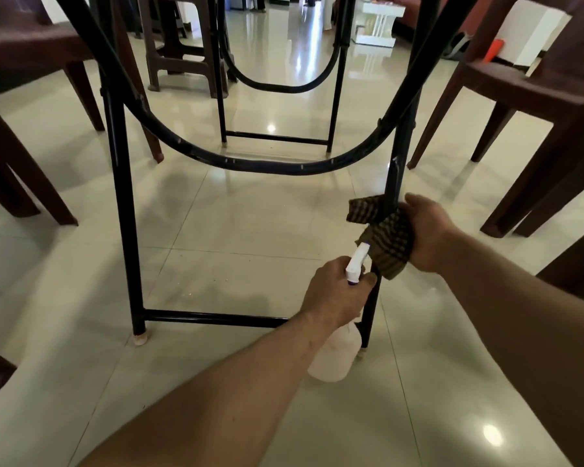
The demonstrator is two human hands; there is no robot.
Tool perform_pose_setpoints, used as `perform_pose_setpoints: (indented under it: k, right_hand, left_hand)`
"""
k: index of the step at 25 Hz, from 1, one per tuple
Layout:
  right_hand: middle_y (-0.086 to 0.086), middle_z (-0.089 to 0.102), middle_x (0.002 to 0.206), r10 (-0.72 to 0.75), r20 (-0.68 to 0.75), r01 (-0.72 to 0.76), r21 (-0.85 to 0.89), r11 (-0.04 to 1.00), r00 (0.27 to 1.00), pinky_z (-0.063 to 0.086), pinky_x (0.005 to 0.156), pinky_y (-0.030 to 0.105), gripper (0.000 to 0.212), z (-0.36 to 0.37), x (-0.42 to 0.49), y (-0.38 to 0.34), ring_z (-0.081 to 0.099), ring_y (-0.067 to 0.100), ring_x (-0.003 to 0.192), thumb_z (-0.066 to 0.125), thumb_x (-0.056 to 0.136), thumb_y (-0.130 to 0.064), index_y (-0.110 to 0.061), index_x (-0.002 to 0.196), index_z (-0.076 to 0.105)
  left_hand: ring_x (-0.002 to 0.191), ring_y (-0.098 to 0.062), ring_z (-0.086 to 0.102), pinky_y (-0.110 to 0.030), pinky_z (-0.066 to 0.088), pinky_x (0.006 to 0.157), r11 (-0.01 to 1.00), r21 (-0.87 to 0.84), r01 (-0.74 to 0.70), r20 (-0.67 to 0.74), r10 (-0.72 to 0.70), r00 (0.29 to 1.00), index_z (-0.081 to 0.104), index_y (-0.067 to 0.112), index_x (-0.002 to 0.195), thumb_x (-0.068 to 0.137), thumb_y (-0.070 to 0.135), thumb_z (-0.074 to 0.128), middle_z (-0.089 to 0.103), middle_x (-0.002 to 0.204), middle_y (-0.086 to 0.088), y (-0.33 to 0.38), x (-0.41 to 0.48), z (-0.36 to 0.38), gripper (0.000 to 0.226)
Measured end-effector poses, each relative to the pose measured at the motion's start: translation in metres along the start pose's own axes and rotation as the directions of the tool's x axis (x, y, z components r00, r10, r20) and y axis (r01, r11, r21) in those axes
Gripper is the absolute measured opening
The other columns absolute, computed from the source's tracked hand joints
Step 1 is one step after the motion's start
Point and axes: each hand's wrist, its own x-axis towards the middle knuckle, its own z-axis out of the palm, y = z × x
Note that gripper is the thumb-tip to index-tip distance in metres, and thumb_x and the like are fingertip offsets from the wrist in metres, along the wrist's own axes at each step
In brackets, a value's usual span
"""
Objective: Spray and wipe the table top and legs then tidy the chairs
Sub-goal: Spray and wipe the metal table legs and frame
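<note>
1. View is low, under the counter; only its black tubular frame shows, the top is out of frame.
2. Right hand (429, 230) is closed on a brown striped cloth (385, 237), which is bunched around the near right leg (393, 183) partway up. The cloth touches the leg and wraps most of it.
3. Left hand (334, 291) is closed on the neck of a white spray bottle (338, 352), nozzle pointing up toward the cloth. The bottle body hangs just beside the lower leg, above the floor.
4. Cloth: soft and limp, conforms to the tube. Best grip is a full wrap with the palm behind it, then slide along the leg. A loose corner sticks out left of the leg and could snag on the brace joint higher up.
5. Bottle: translucent plastic, looks light; fill level cannot be read. Grip at the neck, under the trigger head, is the right place. The body would likely be slippery if wet.
6. Leg: painted steel tube, stiff and smooth, so low friction under the cloth. The folding frame may shift if pushed sideways, so press along the tube.
7. Near left leg (122, 197) and low crossbar (216, 317) show no cloth contact.
8. Brown chairs (533, 106) stand on both sides, not tucked in; that step looks pending.
</note>
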Motion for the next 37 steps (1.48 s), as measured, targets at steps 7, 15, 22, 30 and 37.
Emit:
perform_pose_setpoints:
  k: [7, 15, 22, 30, 37]
  right_hand:
    - [0.012, 0.075, 0.103, -0.091, -0.048, 0.093, 0.037, 0.995, 0.995, 0.058, 0.084, 0.038, 0.041, 0.009, -0.017, 0.001, 0.074, 0.027, 0.090, 0.045, 0.099, -0.035, -0.009, 0.112, 0.073]
    - [0.006, 0.074, 0.109, -0.308, -0.066, 0.310, 0.023, 0.950, 0.949, 0.057, 0.083, 0.037, 0.036, 0.023, -0.019, -0.013, 0.072, 0.023, 0.099, 0.042, 0.103, -0.033, -0.014, 0.122, 0.067]
    - [0.000, 0.056, 0.116, -0.907, -0.205, 0.793, -0.440, 0.421, 0.368, 0.055, 0.092, 0.042, 0.035, 0.064, -0.043, -0.032, 0.060, 0.021, 0.106, 0.065, 0.085, -0.019, -0.026, 0.116, 0.050]
    - [0.012, 0.039, 0.117, -0.973, -0.169, 0.777, -0.629, -0.017, -0.157, 0.031, 0.093, 0.003, 0.030, 0.084, -0.081, -0.080, 0.040, -0.004, 0.109, 0.064, 0.088, -0.002, 0.006, 0.115, 0.053]
    - [0.013, 0.045, 0.135, -0.993, 0.108, 0.675, -0.736, -0.053, 0.040, 0.047, 0.102, 0.035, 0.030, 0.078, -0.063, -0.046, 0.044, 0.028, 0.123, 0.061, 0.092, -0.009, -0.018, 0.121, 0.065]
  left_hand:
    - [0.065, -0.033, 0.069, -0.048, 0.062, 0.067, 0.977, -0.134, -0.164, -0.115, 0.149, 0.982, 0.056, 0.022, 0.075, 0.092, 0.031, 0.065, 0.061, 0.066, 0.003, 0.054, 0.008, -0.008, 0.021]
    - [0.068, -0.034, 0.069, -0.054, 0.062, 0.067, 0.942, -0.260, -0.210, -0.217, 0.155, 0.964, 0.063, 0.019, 0.082, 0.093, 0.029, 0.068, 0.065, 0.071, -0.003, 0.080, 0.007, -0.013, 0.016]
    - [0.055, -0.017, 0.059, -0.039, 0.062, 0.059, 0.914, -0.318, -0.254, -0.246, 0.179, 0.953, 0.061, 0.030, 0.081, 0.096, 0.017, 0.067, 0.057, 0.065, 0.005, 0.089, 0.007, -0.043, 0.021]
    - [0.058, -0.022, 0.061, -0.012, 0.045, 0.049, 0.908, -0.337, -0.250, -0.201, 0.190, 0.961, 0.059, 0.027, 0.085, 0.098, 0.016, 0.065, 0.056, 0.069, 0.001, 0.098, 0.000, -0.062, 0.018]
    - [0.063, -0.023, 0.061, -0.009, 0.044, 0.047, 0.903, -0.348, -0.253, -0.221, 0.183, 0.958, 0.062, 0.011, 0.096, 0.098, 0.015, 0.065, 0.058, 0.073, -0.001, 0.101, -0.004, -0.073, 0.006]
